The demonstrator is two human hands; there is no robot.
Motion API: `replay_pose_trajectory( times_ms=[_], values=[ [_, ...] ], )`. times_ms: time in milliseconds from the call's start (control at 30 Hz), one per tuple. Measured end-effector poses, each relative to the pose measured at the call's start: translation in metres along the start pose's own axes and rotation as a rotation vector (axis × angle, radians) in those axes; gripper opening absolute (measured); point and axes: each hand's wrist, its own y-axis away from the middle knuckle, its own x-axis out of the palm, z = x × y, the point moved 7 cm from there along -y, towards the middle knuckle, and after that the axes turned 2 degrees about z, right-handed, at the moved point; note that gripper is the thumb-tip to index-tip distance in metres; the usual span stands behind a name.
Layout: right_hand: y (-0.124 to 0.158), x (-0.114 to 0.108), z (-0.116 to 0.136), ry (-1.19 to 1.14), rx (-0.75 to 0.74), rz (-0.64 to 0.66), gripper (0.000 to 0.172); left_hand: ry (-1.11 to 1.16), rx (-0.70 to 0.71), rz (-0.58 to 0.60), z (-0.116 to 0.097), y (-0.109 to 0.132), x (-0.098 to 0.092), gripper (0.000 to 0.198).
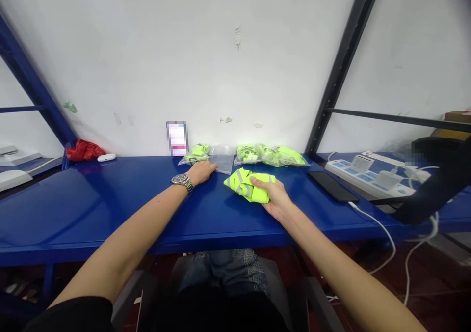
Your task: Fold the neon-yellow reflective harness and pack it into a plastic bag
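Yellow-green fabric bundle with silvery-grey stripes point(243, 183) is sitting in the person's right hand point(276, 195), which is pinching it, thumb pressing on top, over the glossy blue table point(110, 199). Ahead and to the left of it, the left hand point(201, 173), wearing a metal wristwatch point(181, 179) on its wrist, is reaching to a flat, clear plastic bag point(223, 164), fingertips touching its near-left edge; I cannot tell whether they are gripping it. Just beyond the left hand, a clear-bagged yellow-green bundle point(199, 152) is lying; more clear-bagged bundles point(273, 155) are lying beyond the right hand.
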Motion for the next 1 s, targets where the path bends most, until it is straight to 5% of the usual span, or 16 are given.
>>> replay_pose_trajectory(
  times_ms=[233, 500, 700, 833, 1000],
  values=[
    [0.004, 0.015, -0.001, 0.073, 0.106, 0.162, 0.037, -0.026, 0.123, -0.008, -0.034, 0.0, 0.007, 0.019],
    [-0.004, 0.013, 0.0, 0.081, 0.107, 0.057, 0.024, 0.383, 0.296, -0.255, -0.08, 0.013, -0.027, 0.025],
    [-0.014, 0.013, 0.002, 0.13, 0.167, 0.029, 0.02, 0.291, 0.363, -0.188, -0.098, 0.021, -0.022, 0.02],
    [-0.023, 0.011, 0.006, 0.111, 0.19, 0.043, 0.017, 0.254, 0.287, -0.106, -0.096, 0.029, -0.012, 0.02],
    [-0.029, 0.002, 0.017, 0.103, 0.199, 0.038, 0.015, -0.105, 0.253, 0.027, -0.105, 0.038, -0.003, 0.01]
  ],
)
